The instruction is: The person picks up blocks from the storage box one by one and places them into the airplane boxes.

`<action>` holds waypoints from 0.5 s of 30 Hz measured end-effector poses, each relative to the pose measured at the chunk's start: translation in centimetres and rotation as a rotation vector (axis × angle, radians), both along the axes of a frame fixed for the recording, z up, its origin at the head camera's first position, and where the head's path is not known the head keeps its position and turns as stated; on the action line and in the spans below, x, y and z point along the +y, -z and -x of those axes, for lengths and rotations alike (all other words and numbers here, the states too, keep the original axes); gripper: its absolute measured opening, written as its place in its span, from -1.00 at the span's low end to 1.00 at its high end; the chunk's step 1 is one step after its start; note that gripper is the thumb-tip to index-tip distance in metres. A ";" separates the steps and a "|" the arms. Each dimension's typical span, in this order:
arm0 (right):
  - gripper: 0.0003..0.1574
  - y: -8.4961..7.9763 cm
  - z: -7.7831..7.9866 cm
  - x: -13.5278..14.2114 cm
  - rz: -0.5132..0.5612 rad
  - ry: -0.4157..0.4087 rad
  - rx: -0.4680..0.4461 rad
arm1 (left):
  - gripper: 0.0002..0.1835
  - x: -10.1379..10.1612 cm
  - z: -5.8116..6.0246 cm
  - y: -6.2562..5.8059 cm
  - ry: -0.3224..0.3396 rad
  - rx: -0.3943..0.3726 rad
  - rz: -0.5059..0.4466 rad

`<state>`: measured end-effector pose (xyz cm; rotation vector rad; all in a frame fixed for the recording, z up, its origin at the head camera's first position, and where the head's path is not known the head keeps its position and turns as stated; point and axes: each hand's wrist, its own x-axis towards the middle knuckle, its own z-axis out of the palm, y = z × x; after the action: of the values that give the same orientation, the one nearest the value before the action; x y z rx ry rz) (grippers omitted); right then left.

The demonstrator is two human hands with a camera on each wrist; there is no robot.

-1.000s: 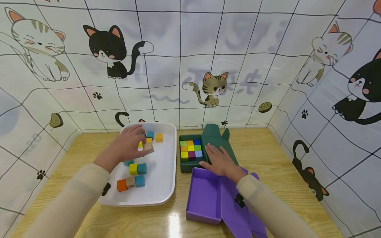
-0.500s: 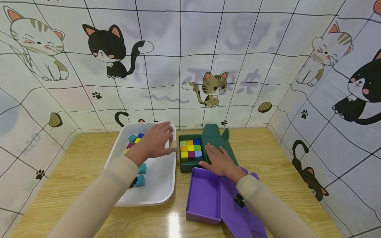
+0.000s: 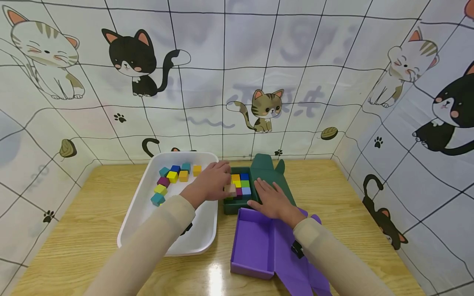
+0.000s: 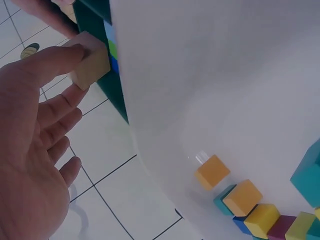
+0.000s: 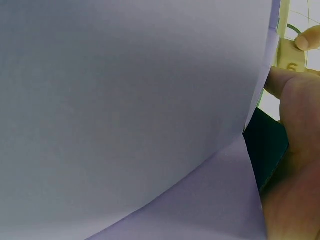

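The left hand (image 3: 211, 183) pinches one block (image 4: 90, 62) between thumb and fingers, over the left edge of the green box (image 3: 231, 209), near the desk's (image 3: 352, 205) far edge; whether the block touches anything below is hidden. Lowering it level, clear of that edge, would likely work best, with the right hand, straight-fingered on the lid (image 3: 275, 174), steadying it. Visible: nine tray blocks (image 3: 172, 176) and a sliver of a tenth, towards the far and left edges of one tray (image 3: 207, 222); six boxed blocks (image 3: 237, 183) plainly, others covered; one purple box (image 3: 253, 246).
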<state>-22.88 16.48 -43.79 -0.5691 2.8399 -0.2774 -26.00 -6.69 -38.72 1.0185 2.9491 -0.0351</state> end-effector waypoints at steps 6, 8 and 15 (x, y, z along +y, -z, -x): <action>0.00 0.2 0.1 0.1 0.006 0.002 0.003 | -0.61 0.6 0.4 1.2 -0.013 -0.046 0.022; 0.01 0.3 0.2 0.1 0.000 0.006 -0.001 | -0.63 0.7 0.6 1.6 -0.023 -0.066 0.028; 0.01 0.1 0.1 0.0 0.004 -0.004 0.002 | -0.67 0.6 1.0 2.4 -0.045 -0.106 0.066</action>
<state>-22.96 16.53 -43.89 -0.5765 2.8404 -0.2821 -27.03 -6.05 -41.13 0.9154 2.8535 -0.0741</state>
